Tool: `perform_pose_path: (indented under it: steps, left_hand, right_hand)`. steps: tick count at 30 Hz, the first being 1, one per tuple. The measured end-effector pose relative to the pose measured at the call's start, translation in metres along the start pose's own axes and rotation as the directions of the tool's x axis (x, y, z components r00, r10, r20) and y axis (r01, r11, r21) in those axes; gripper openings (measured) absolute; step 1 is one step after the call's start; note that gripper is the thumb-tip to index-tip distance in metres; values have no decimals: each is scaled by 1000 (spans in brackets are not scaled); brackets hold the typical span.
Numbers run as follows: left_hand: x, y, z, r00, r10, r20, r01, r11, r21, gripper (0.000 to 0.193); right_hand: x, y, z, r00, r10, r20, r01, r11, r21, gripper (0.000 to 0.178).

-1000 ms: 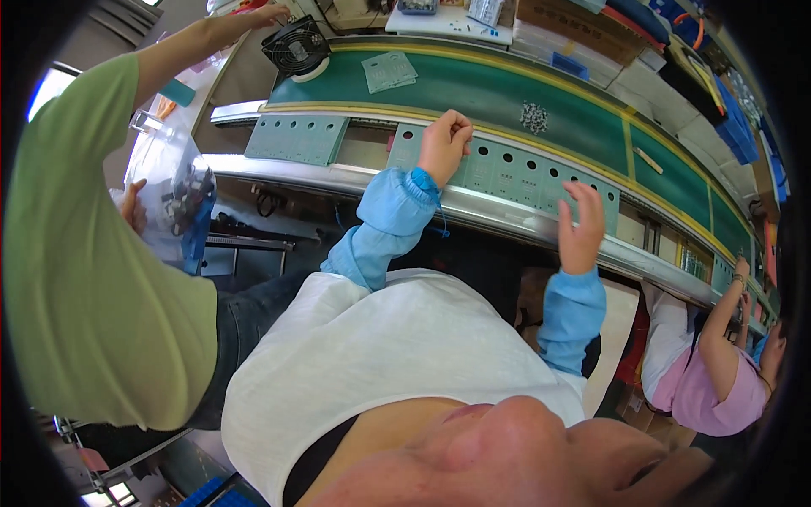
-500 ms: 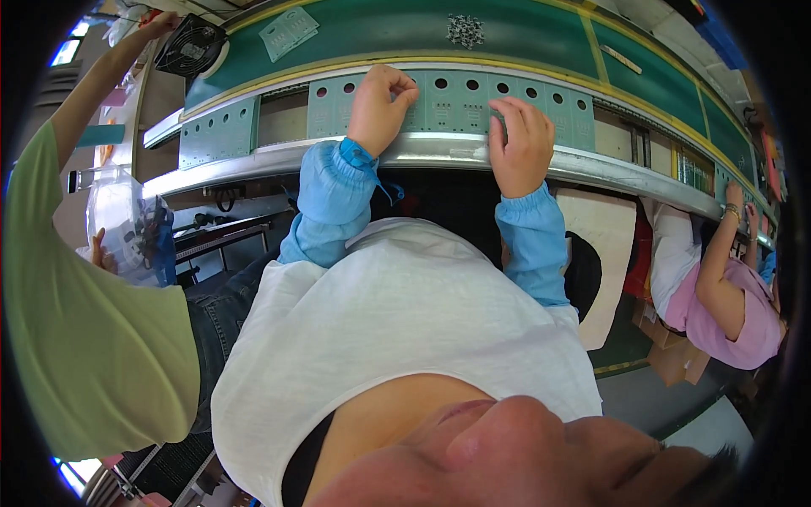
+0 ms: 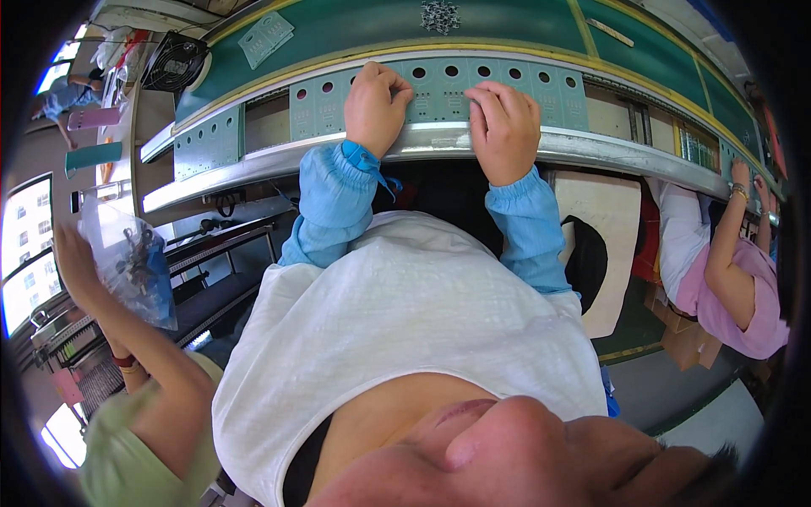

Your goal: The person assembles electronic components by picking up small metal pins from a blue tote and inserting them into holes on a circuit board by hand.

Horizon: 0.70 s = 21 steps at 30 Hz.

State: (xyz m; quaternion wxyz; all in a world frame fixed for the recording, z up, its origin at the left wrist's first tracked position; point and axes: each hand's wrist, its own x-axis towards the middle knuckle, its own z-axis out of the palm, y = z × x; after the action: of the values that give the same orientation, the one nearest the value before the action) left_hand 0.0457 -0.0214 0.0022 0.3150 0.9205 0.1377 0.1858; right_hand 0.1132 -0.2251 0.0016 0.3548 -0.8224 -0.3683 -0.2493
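Pale green flat circuit panel with a row of round holes [image 3: 498, 80]: it lies on the metal rail [image 3: 591, 148] at the near edge of the long green conveyor belt [image 3: 524, 29], directly before the person. The left hand [image 3: 376, 106] rests on the panel with fingers curled into a loose fist; the right hand [image 3: 504, 127] presses it with fingers bent, fingertips on its face. Neither hand encloses the panel. The panel is judged light, thin, stiff and somewhat fragile; take hold at the bare edges. A similar panel [image 3: 207, 144] lies further left. A co-worker's hand [image 3: 74, 262] holds a clear plastic bag [image 3: 135, 266] containing small dark parts.
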Motion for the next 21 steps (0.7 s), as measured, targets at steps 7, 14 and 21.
perform_pose_path:
  steps: [7,14,21]
  left_hand:
    - [-1,7,2,999,-24,-25,25,998,62,6]
    - [0,29,6,999,-18,-40,30,952,306,8]
    - [-22,22,-4,986,136,-99,-103,954,282,18]
  right_hand:
    - [-1,0,-1,1000,-5,4,5,1000,-4,15]
    - [-1,0,0,1000,-13,-2,13,1000,-2,13]
    - [-1,2,0,1000,-15,-6,15,1000,3,12]
